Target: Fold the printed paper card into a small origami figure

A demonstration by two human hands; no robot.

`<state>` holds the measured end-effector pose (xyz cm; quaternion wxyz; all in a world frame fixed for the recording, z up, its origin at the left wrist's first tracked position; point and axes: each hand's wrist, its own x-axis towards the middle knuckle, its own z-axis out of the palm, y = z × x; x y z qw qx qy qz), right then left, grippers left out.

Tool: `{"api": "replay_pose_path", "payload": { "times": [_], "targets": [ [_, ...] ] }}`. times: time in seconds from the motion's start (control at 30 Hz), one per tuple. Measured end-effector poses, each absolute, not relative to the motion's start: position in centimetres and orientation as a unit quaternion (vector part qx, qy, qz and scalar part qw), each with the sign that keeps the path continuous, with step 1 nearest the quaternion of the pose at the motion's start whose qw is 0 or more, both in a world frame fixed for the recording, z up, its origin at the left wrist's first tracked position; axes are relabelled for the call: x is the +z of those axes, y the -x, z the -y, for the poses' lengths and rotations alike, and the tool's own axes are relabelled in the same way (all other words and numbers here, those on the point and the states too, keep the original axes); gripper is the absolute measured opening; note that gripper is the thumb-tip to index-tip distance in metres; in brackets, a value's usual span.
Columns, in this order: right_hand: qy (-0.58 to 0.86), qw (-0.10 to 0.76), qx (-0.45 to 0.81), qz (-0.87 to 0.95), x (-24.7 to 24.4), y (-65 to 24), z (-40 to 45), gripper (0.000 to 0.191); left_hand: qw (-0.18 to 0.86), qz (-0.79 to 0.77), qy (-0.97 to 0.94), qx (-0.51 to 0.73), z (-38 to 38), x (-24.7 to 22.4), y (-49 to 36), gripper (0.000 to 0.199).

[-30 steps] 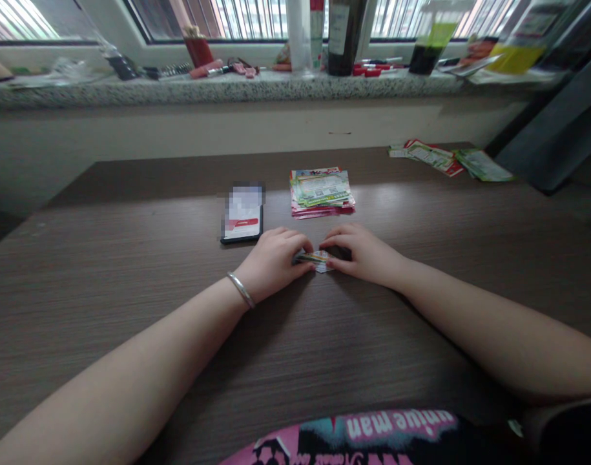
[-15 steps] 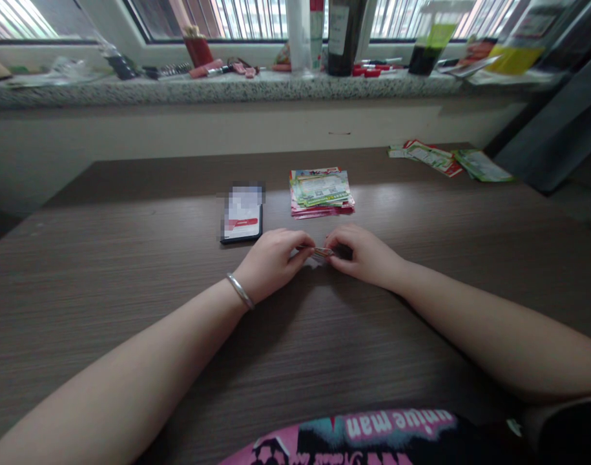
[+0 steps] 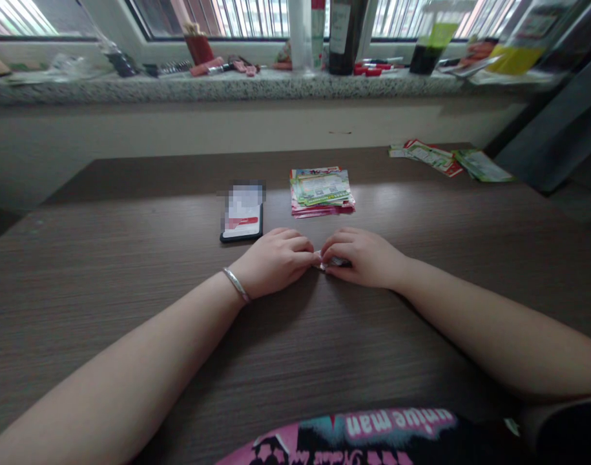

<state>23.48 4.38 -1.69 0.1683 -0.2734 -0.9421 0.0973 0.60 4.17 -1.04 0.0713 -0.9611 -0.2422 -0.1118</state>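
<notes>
Between my two hands, low over the brown table (image 3: 256,361), is a small folded piece of printed paper or wrapper (image 3: 340,262), mostly covered by fingers. My left hand (image 3: 280,261), with a silver bangle at the wrist, pinches its left end. On the other end, the fingers and thumb of my right hand (image 3: 360,255) are closed. Just beyond my hands lies a stack of colourful printed packets (image 3: 323,190). A phone (image 3: 241,216) with a partly blurred screen rests beside my left hand.
More printed packets (image 3: 435,158) lie at the table's far right corner. Behind the table, a stone windowsill (image 3: 256,90) carries a dark bottle (image 3: 343,39), a cup of dark green liquid (image 3: 428,48), a red toothpick holder (image 3: 198,48) and pens.
The folded piece has been lowered and turned flatter toward the table. My right fingers have moved over it and now cover more of it. The phone and packets stay put.
</notes>
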Motion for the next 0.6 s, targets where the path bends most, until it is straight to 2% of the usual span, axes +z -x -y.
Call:
{"api": "replay_pose_path", "payload": {
  "times": [0.17,0.33,0.47,0.6],
  "targets": [
    [0.269,0.169,0.143,0.937,-1.6,-23.9,-5.1,0.018,0.074,0.236,0.963,-0.107,-3.5,-0.9,-0.9,0.021],
    [0.296,0.164,0.095,0.936,-2.0,-23.9,-5.1,0.02,0.08,0.216,0.969,-0.093,-3.0,-0.4,-1.2,0.024],
    [0.315,0.159,0.07,0.933,-2.0,-23.8,-4.9,0.029,0.033,0.23,0.968,-0.093,-3.5,-0.7,-1.1,0.026],
    [0.359,0.178,0.079,0.913,-2.1,-23.9,-5.0,0.023,-0.014,0.266,0.954,-0.14,-4.1,-1.2,-0.7,0.027]
  ]
}}
